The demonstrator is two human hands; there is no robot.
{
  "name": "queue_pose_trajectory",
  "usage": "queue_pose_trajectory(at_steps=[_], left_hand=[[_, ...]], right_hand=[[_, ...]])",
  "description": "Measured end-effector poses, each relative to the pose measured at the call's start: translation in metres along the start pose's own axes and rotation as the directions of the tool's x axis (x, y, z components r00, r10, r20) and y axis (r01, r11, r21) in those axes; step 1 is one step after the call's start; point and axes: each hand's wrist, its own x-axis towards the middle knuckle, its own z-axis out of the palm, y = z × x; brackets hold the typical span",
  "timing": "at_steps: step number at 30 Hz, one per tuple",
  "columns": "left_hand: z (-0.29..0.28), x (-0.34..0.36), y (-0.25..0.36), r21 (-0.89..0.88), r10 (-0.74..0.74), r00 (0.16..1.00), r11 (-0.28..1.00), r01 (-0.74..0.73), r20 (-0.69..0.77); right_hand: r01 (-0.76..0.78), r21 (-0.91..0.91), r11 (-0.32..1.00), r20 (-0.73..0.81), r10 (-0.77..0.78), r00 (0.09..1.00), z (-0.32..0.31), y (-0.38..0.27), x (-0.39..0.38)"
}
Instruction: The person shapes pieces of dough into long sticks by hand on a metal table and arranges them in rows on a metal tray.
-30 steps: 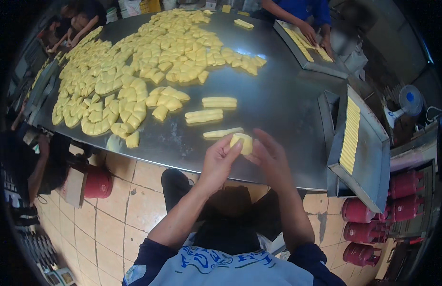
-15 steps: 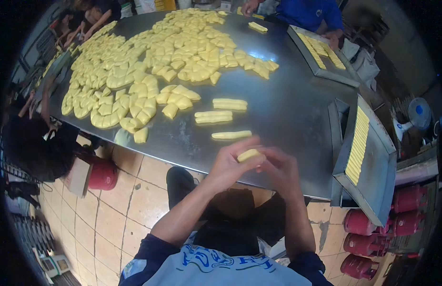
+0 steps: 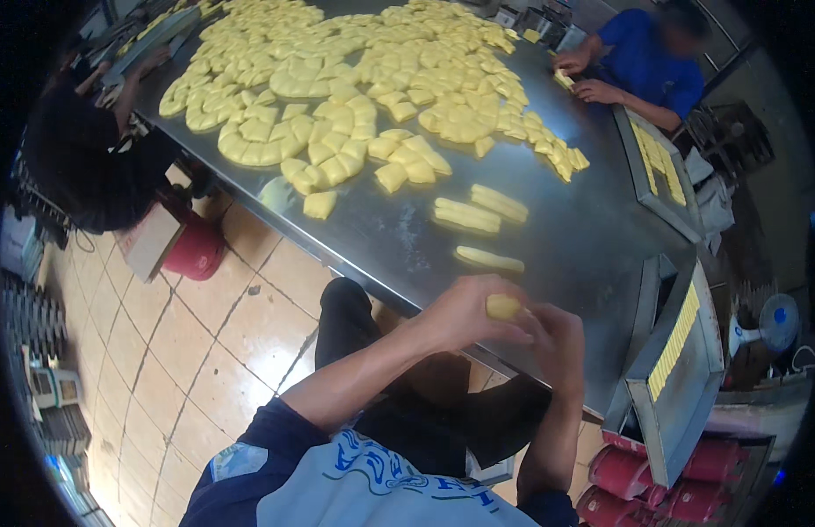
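Near the front edge of the steel table, my left hand (image 3: 474,309) is closed around a small piece of pale yellow dough (image 3: 502,306). The curled fingers of my right hand (image 3: 555,332) meet it from the other side, hiding part of the piece. Just beyond my hands lies a single rolled dough strip (image 3: 489,258). Farther off are a grouped set of dough strips (image 3: 467,214) and another set (image 3: 500,202) beside it. A loose square of dough (image 3: 320,205) sits by the table edge to the left.
A large spread of cut dough (image 3: 311,75) covers the table's far left. At right, a metal tray (image 3: 687,386) holds a row of strips; another tray (image 3: 667,209) stands beyond. A co-worker in blue (image 3: 640,61) handles dough opposite. Red gas cylinders (image 3: 618,472) stand below right.
The view has swung, so the table appears tilted. My hands still hold the dough piece, turned somewhat between them. The co-worker's two hands have come together on a dough strip.
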Motion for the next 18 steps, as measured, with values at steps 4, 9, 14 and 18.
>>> queue_pose_trajectory(at_steps=[4, 9, 14, 18], left_hand=[[-0.007, -0.002, 0.000, 0.000, 0.059, 0.998, 0.998, -0.059, 0.028], [-0.010, -0.004, -0.009, -0.044, 0.175, 0.984, 0.983, -0.176, -0.032], [-0.030, -0.011, -0.004, 0.006, 0.271, 0.960, 0.962, -0.272, -0.072], [-0.078, -0.030, 0.001, -0.032, -0.062, 0.863, 0.998, 0.054, -0.502]], right_hand=[[-0.331, 0.375, 0.866, 0.265, 0.242, 0.933, 0.001, 0.001, 0.003], [-0.323, 0.624, 0.711, 0.272, 0.190, 0.943, 0.009, 0.010, 0.006], [-0.298, 0.647, 0.702, 0.311, 0.114, 0.944, 0.002, 0.011, 0.015], [-0.001, 0.843, 0.537, 0.007, -0.009, 1.000, 0.005, -0.008, 0.037]])
